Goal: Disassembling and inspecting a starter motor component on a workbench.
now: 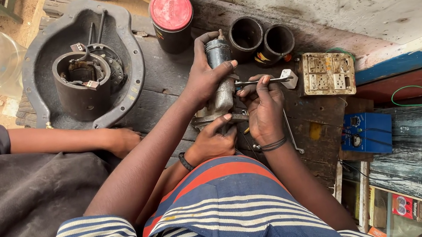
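Worn dark planks make up the workbench, set against a stained pale board, with sandy ground beyond its far-left edge.

The left hand is wrapped around the upper part of a grey cylindrical motor that stands upright on the planks, fingers curled over the far side and the thumb across the front. The right hand, just right of the motor, is closed on a slim metal tool – probably a screwdriver – held level, with its tip at the motor's side. A white piece sits at the tool's outer end (handle or separate plug, I cannot tell).

A third hand, with a black wristband, belongs to someone else. It grips the motor's base just nearer than the left hand, and its arm passes under the left forearm. A further hand of a person in a black shirt rests on the bench well to the left.

Just beyond the left hand stand two black open sleeves side by side and a black can with a red lid. Far left of it lies a dished black housing holding a wound motor core. Right of the right hand lies a cream socket board – and nearer, a blue box.
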